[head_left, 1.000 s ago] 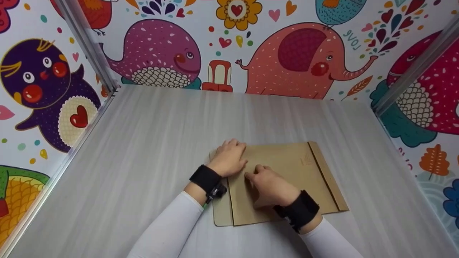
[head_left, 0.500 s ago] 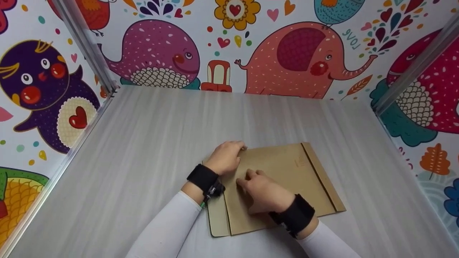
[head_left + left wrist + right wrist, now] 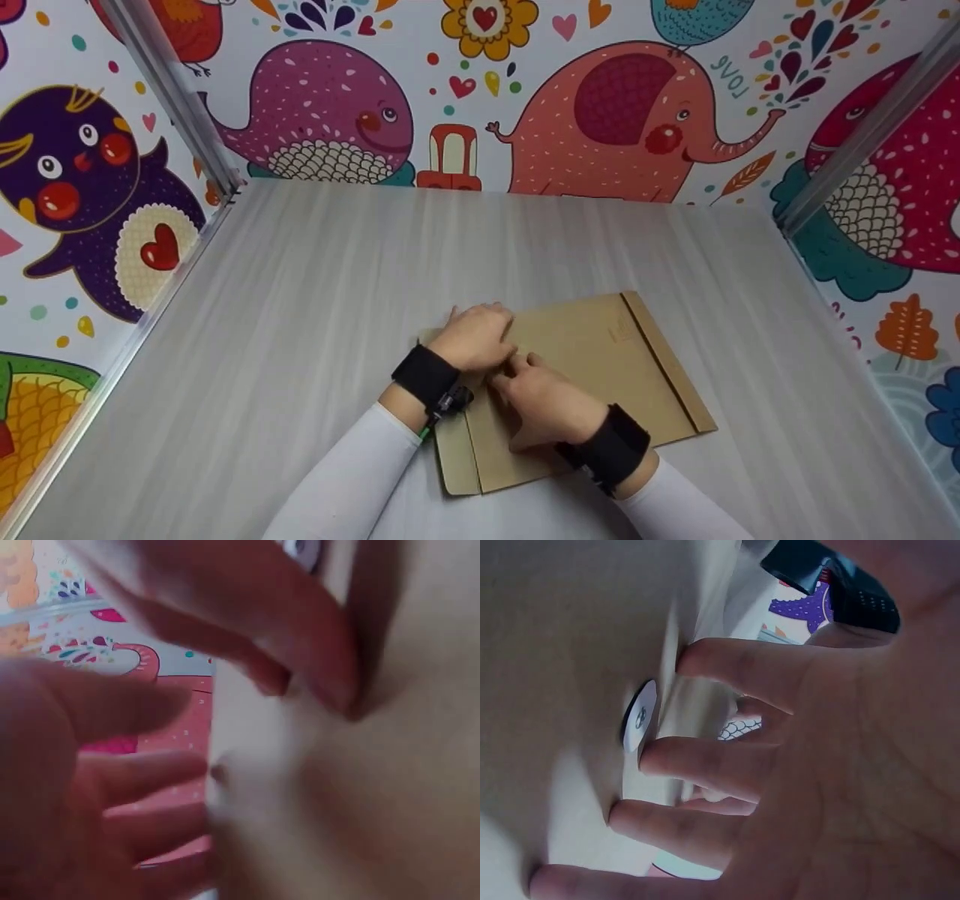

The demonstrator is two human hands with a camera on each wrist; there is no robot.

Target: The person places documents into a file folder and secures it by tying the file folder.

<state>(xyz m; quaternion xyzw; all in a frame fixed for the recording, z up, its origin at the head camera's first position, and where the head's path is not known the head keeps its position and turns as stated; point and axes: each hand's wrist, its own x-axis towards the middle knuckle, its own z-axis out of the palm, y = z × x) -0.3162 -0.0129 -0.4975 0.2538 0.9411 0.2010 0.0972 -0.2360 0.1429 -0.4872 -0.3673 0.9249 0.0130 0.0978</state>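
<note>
A brown kraft-paper document folder (image 3: 577,322) lies flat on the table, its narrow flap strip (image 3: 455,465) along the left. My left hand (image 3: 474,339) is over the folder's upper left, its fingers reaching down to the paper. Close beside it, my right hand (image 3: 555,401) has its fingertips on the folder's face. In the right wrist view those right fingers (image 3: 705,757) are fairly straight, near a round white button (image 3: 639,716) fixed to the paper. Blurred fingers and paper fill much of the left wrist view; whether a thin string runs between the fingertips I cannot tell.
The pale wood-grain table (image 3: 337,262) surrounds the folder. Printed cartoon walls (image 3: 465,97) enclose the back and both sides, with metal posts (image 3: 169,97) at the corners. Black straps with small cameras (image 3: 615,450) sit on both wrists.
The folder has shifted a little left and turned slightly. My right hand has moved left, and the fingers of both hands now meet near the flap.
</note>
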